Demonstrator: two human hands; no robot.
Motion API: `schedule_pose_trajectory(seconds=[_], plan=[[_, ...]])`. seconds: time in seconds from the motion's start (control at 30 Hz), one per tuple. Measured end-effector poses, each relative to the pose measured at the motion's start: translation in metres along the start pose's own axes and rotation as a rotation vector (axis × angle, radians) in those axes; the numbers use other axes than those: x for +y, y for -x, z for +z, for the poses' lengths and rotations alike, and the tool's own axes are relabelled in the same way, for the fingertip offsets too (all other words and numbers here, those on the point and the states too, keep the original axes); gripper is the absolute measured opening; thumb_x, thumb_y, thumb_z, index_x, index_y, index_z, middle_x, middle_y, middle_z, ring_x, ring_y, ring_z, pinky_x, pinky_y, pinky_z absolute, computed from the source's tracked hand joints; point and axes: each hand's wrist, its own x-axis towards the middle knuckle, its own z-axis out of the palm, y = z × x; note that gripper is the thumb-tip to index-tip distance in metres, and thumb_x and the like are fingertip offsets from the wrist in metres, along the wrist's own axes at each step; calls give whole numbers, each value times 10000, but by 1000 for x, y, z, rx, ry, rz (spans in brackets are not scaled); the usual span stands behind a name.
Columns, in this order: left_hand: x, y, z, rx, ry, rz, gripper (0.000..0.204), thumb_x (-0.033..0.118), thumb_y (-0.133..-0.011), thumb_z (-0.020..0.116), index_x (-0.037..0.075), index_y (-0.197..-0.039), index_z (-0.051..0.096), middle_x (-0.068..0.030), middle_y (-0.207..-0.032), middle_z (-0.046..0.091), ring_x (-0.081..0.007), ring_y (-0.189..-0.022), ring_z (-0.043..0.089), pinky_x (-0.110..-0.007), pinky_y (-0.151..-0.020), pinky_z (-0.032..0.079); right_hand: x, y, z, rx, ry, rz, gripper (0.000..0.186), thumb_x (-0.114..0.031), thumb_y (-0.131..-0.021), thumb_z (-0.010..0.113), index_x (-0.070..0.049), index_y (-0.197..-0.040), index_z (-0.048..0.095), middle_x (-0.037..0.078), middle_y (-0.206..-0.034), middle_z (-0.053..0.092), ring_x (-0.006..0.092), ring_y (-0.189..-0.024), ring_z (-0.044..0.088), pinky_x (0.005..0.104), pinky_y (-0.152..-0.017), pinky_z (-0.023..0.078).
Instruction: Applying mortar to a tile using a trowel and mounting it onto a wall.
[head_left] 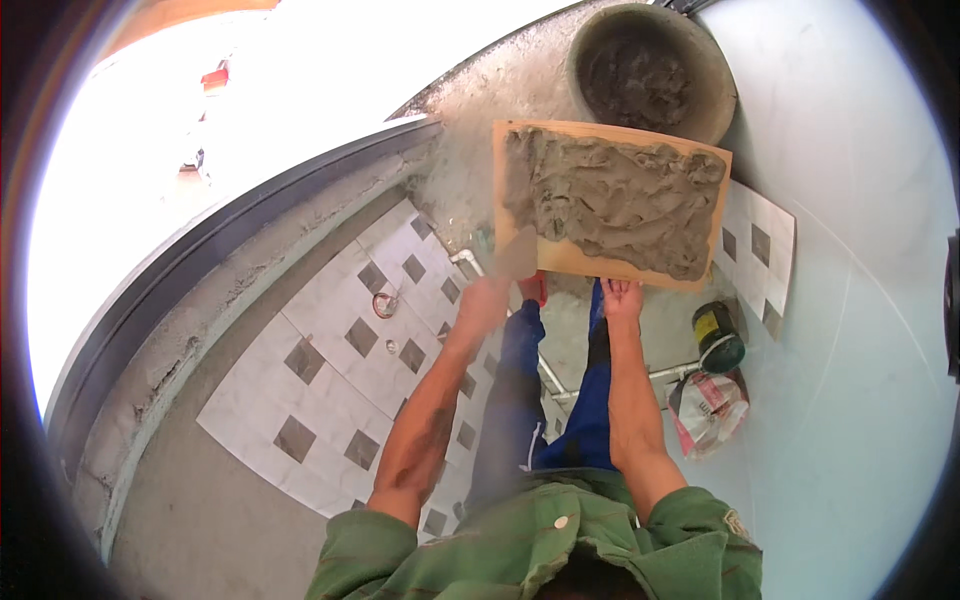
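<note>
My left hand (483, 303) is closed round a trowel, its handle hidden in my grip. The trowel's grey blade (517, 256) is slightly blurred and overlaps the lower left corner of a tan tile (565, 260). That rectangular tile shows a face thickly spread with wet grey mortar (610, 200), leaving bare strips along the edges and lower left. At its near edge, my right hand (622, 298) grips the tile, fingers partly tucked beneath. Just beyond the tile stands a round bucket (715, 105) with more grey mortar inside.
White tiles with grey squares (320, 400) cover part of the floor at left, beside a raised sill (200, 270). White pipes (550, 375) run near my legs. At right are a dark green container (722, 350), a plastic bag (708, 410), a patterned tile (750, 250) and a pale wall (850, 300).
</note>
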Motion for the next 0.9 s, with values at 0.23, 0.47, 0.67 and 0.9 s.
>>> schedule_pose_trajectory(seconds=[0.23,0.47,0.67,0.9], plan=[[16,-55,-52,-68,-152,92,277,182,-863,392,-18,-866,583,-278,-839,597,-415,-833,602,-492,-707,480,4,18,17,22,-62,102,331,-315,-986,306,-62,-1132,462,91,-1138,534,251,-1016,513,524,-956,370],[-6,4,-9,-93,-125,119,299,216,-863,394,-24,-869,572,-277,-811,595,-425,-781,604,-478,-652,492,1,11,12,21,12,41,361,-338,-981,322,-53,-1135,481,98,-1116,543,274,-1081,499,532,-963,368],[48,-43,-26,-122,424,-222,217,177,-812,474,-12,-882,554,-249,-744,597,-395,-708,614,-479,-605,487,-1,14,9,32,-71,56,323,-305,-970,378,-47,-1133,486,109,-1098,548,287,-1088,495,530,-955,378],[28,7,36,-38,-50,237,240,163,-849,443,-19,-831,598,-224,-775,579,-396,-784,602,-494,-729,463,-6,26,22,89,26,44,347,-328,-971,379,-37,-1117,499,94,-1072,566,279,-1066,501,511,-946,382]])
